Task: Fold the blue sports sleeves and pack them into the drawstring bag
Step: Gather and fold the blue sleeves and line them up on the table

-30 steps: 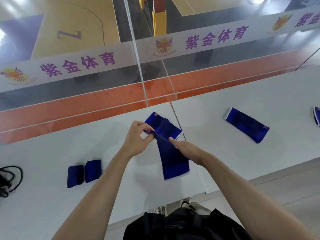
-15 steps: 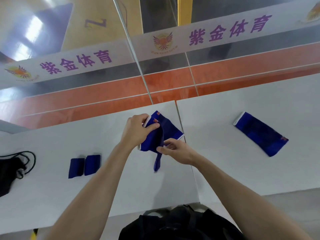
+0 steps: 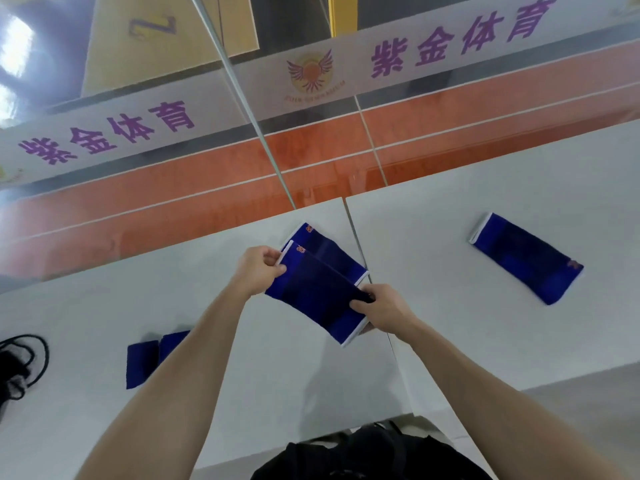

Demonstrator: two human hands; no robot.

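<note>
While both hands hold it over the white table (image 3: 277, 393), one blue sleeve (image 3: 317, 294) stretches between them, slanting from upper left to lower right, with a white-trimmed end at each hand. The left hand (image 3: 259, 270) pinches the upper-left end, fingers and thumb closed on the cloth. The right hand (image 3: 381, 311) grips the lower-right end, its fingers curled over the edge. Just behind the held one, a second sleeve (image 3: 332, 249) lies unfolded on the table beside the seam between the two tabletops, partly covered by it. A third sleeve (image 3: 526, 258) lies flat and well apart on the right tabletop. To the left, two folded sleeves (image 3: 142, 363) sit side by side, the right one partly hidden by the left forearm. The black drawstring bag (image 3: 15, 367) lies at the far left, its cord looped, cut off by the frame. Beyond the table runs a glass panel (image 3: 104, 138) bearing purple characters.
</note>
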